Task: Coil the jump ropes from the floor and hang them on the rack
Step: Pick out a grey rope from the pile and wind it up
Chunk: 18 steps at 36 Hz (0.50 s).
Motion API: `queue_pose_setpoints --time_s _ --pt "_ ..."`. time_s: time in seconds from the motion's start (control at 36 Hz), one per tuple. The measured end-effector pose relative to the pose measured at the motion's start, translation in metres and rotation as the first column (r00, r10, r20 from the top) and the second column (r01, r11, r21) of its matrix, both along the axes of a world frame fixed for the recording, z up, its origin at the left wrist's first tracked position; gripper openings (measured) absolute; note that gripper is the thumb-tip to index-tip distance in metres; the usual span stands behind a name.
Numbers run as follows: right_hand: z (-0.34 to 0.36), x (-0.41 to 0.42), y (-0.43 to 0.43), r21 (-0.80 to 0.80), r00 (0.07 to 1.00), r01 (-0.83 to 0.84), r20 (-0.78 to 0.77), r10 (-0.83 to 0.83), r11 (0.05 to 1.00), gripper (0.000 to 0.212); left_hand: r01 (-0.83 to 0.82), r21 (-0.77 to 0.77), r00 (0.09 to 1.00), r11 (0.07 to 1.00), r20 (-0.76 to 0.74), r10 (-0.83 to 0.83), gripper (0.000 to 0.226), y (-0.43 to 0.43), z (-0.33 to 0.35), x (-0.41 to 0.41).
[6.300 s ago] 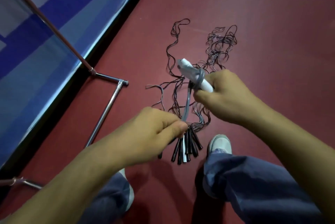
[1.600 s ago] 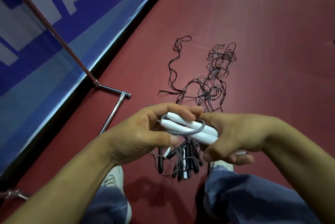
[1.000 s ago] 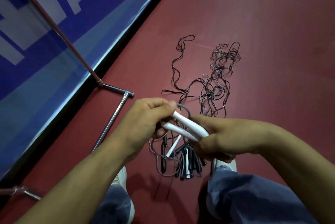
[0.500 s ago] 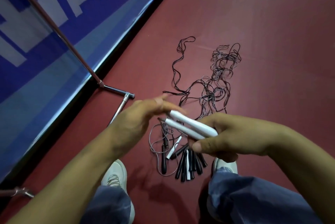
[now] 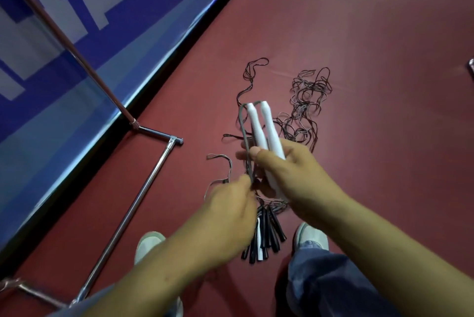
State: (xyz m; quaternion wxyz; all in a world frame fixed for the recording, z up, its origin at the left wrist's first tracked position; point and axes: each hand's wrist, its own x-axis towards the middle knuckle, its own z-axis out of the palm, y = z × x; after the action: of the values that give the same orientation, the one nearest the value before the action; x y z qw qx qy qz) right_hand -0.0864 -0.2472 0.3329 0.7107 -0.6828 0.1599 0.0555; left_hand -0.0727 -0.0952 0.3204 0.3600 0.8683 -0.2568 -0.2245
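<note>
My right hand grips two white jump-rope handles side by side, their tips pointing up and away from me. A grey cord runs from the handle tips down the left side to my left hand, which pinches it just below the handles. On the floor under my hands lie several black handles and one white one. Their thin dark ropes spread in a tangle beyond. The metal rack stands to the left.
The rack's base bar runs along the red floor at the left, with its slanted pole rising toward the upper left. A blue and white banner wall borders the floor on the left. My shoes stand near the handles.
My right hand has turned the white handles from lying across to pointing up and away. My left hand has dropped from the handle tips to pinch the grey cord lower down.
</note>
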Motion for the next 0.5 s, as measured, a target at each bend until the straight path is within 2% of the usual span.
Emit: queue_pose_setpoints --time_s 0.06,0.11,0.19,0.28,0.36,0.44,0.5 --pt "-0.001 0.000 0.007 0.067 1.000 0.011 -0.006 -0.011 0.998 0.022 -0.005 0.001 1.000 1.000 0.022 0.005 0.011 -0.003 -0.002 -0.006" --pt "0.000 0.000 0.008 0.205 0.999 0.020 -0.036 -0.013 0.979 0.026 -0.007 0.025 1.000 1.000 0.026 0.007 0.011 -0.003 -0.003 -0.004" --pt "0.000 0.000 0.009 0.346 0.997 0.060 -0.058 -0.042 0.936 0.026 0.056 0.076 0.997 0.996 0.053 -0.060 0.018 -0.003 -0.004 -0.005" --pt "0.001 0.001 0.009 0.408 0.996 0.087 -0.061 -0.068 0.909 0.024 0.032 0.047 0.999 0.998 0.020 -0.033 0.025 -0.003 -0.006 -0.007" --pt "-0.002 0.002 0.007 0.337 0.995 0.100 -0.056 -0.086 0.936 0.015 0.018 0.074 1.000 0.997 0.019 -0.019 0.029 0.001 -0.002 -0.006" --pt "-0.010 0.005 0.001 0.149 0.986 0.156 -0.085 -0.145 0.976 0.010 0.041 0.168 0.996 0.985 0.075 -0.054 0.033 0.010 0.005 -0.004" --pt "-0.016 0.010 -0.010 0.093 0.968 0.219 -0.144 -0.204 0.971 0.008 0.063 0.246 0.994 0.967 0.072 -0.083 0.034 0.020 0.009 0.002"
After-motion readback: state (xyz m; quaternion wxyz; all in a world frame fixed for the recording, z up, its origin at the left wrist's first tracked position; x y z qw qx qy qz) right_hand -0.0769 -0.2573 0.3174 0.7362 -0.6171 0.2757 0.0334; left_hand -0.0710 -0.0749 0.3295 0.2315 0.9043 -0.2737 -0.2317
